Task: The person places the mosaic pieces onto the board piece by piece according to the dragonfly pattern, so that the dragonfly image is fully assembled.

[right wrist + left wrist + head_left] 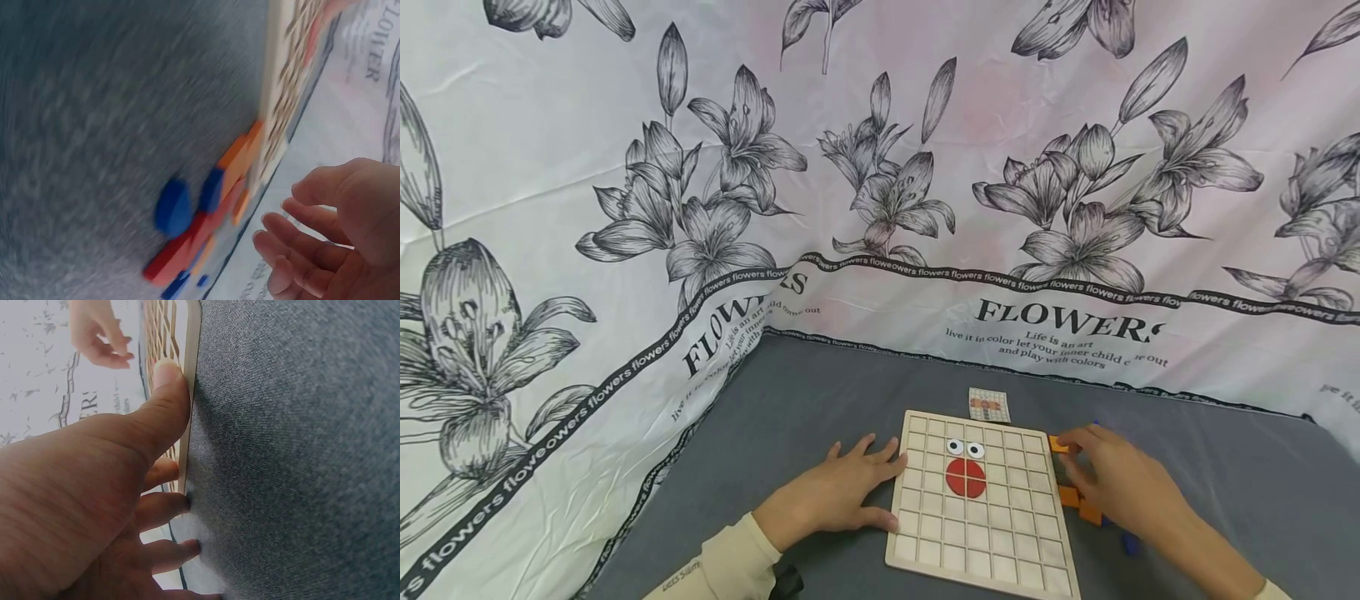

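A square wooden grid board (pixel 925 525) lies on the grey cloth. On its upper part sit two googly-eye pieces (pixel 964 448) and a red circle (pixel 966 478) made of quarter pieces. My left hand (pixel 842 492) rests at the board's left edge, its fingers spread; in the left wrist view the thumb (pixel 165 403) touches the rim. Over the loose pieces right of the board hovers my right hand (pixel 1116 479), fingers loosely bent, with nothing visible between them in the right wrist view. Below it are orange blocks (pixel 234 156), red blocks (pixel 172 256) and a blue piece (pixel 173 209).
A small printed pattern card (pixel 989 405) lies just beyond the board's far edge. White flower-printed cloth (pixel 880 317) hangs behind and to the left. A dark object (pixel 787 581) shows beside my left sleeve (pixel 730 558).
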The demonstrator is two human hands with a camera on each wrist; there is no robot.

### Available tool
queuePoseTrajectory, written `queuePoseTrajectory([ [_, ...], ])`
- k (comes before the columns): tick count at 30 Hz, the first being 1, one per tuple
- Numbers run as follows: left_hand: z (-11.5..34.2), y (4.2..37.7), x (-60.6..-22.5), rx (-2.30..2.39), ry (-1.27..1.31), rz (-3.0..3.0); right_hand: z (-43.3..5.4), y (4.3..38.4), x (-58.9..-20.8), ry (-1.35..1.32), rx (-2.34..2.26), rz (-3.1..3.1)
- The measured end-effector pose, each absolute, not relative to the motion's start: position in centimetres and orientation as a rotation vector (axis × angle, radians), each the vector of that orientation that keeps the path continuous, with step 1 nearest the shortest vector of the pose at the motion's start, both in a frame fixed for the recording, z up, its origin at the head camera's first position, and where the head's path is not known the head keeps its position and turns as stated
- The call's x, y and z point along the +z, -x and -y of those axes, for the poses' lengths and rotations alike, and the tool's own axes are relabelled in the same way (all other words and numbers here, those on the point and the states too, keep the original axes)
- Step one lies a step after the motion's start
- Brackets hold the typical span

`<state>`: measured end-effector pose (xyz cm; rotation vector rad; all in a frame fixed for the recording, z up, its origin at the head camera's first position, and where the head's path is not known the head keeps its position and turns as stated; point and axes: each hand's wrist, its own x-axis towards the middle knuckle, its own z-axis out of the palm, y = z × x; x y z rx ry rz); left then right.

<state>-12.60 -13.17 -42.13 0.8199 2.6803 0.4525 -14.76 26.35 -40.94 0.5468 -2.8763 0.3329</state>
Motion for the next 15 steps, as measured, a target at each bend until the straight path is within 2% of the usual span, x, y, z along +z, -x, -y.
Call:
queuePoseTrajectory([
  [15, 13.1, 12.6, -42.1, 0.456, -0.808, -2.673, -28.1, 17.8, -42.8, -0.581, 0.286, 2.893],
])
